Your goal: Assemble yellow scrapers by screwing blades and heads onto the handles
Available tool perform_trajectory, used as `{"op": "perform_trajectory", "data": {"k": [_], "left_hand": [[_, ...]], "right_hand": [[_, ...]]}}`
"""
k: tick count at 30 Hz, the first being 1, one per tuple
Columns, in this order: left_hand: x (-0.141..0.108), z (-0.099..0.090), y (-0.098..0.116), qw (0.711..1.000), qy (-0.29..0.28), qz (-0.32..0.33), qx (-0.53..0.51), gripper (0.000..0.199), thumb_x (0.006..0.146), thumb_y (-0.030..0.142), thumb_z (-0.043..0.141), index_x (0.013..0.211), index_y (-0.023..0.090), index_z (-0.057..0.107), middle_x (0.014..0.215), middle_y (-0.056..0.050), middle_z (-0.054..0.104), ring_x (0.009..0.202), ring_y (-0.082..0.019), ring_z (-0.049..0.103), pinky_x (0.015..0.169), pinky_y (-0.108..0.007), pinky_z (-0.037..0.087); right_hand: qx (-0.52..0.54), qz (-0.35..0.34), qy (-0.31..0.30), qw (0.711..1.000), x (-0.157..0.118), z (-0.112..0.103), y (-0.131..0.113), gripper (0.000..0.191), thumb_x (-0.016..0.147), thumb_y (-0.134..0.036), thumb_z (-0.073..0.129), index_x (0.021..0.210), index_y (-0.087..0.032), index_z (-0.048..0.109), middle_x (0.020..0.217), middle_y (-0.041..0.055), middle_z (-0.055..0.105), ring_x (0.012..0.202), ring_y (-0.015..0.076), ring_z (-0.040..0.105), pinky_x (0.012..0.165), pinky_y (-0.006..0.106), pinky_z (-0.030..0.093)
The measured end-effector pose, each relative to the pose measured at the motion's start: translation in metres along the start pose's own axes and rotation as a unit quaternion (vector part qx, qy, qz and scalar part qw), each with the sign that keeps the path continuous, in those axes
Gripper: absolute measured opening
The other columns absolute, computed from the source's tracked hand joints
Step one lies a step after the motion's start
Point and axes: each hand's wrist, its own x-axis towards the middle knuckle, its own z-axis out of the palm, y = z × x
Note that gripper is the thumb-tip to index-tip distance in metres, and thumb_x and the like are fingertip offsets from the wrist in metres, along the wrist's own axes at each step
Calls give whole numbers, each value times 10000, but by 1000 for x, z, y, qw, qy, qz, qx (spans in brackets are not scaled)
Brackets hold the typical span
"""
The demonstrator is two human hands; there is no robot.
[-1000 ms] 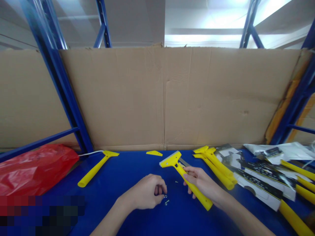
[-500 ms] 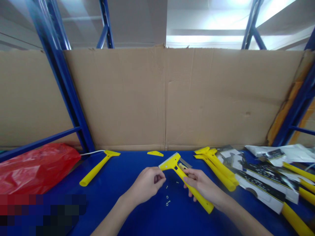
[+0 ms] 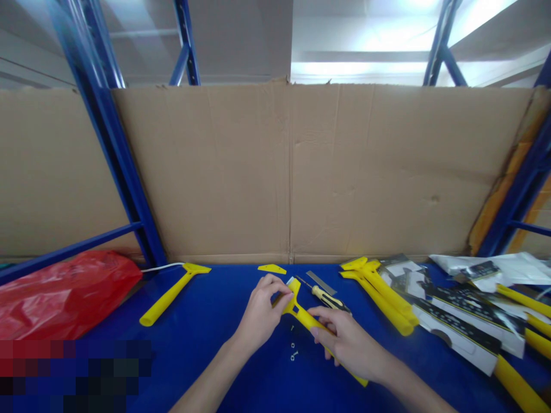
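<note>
My right hand (image 3: 344, 341) is closed around the handle of a yellow scraper (image 3: 310, 322), which slants from upper left to lower right. At the scraper's head, the fingers of my left hand (image 3: 264, 307) are pinched together and cover its left end. Whether a small part sits between those fingertips is hidden. Just past my right hand lies a screwdriver (image 3: 326, 296) with a cream and black handle, beside a thin metal blade (image 3: 321, 282). Below the scraper are several small screws and nuts (image 3: 293, 346). A loose yellow plate (image 3: 272, 268) rests farther back.
Another yellow scraper (image 3: 170, 295) lies to the left, near a red plastic bag (image 3: 73, 292). Several yellow scrapers (image 3: 383, 295) are piled at the right, next to packaged goods (image 3: 460, 321). Cardboard (image 3: 288, 172) walls off the back of the blue table (image 3: 206, 338), between blue posts.
My left hand has moved up and right onto the scraper's head. The scraper has turned and dropped slightly toward me, leaving the screwdriver in plain sight.
</note>
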Motion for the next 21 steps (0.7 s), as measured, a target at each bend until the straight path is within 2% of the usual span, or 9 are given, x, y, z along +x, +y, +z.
{"op": "perform_trajectory", "data": {"k": [6, 13, 17, 21], "left_hand": [[0, 3, -4, 999, 23, -38, -25, 108, 780, 228, 574, 718, 185, 651, 826, -42, 609, 812, -174, 588, 740, -298, 452], [3, 3, -6, 989, 36, -110, -89, 119, 722, 285, 602, 709, 180, 656, 829, -50, 631, 774, -183, 606, 674, -285, 459], [5, 3, -7, 970, 34, -179, -161, 171, 634, 324, 659, 687, 164, 629, 756, -47, 645, 710, -178, 596, 659, -289, 463], [6, 4, -6, 941, 7, -229, -248, 238, 558, 338, 706, 638, 171, 555, 619, 2, 612, 609, -147, 580, 606, -264, 453]], "right_hand": [[-14, -32, -1, 999, -2, 0, -3, 288, 852, -267, 478, 1101, -172, 587, 709, -16, 527, 551, 83, 518, 455, 179, 361], [-16, -37, -4, 999, -1, 2, 1, 213, 862, -276, 451, 968, -163, 597, 691, -20, 514, 545, 80, 511, 461, 180, 350], [-17, -35, -4, 999, -1, 3, 2, 238, 864, -287, 453, 1003, -162, 600, 718, -12, 536, 554, 79, 509, 471, 180, 357], [-25, -38, 2, 999, -2, 4, 2, 265, 866, -306, 458, 1038, -172, 609, 726, -8, 549, 558, 83, 506, 467, 180, 352]]}}
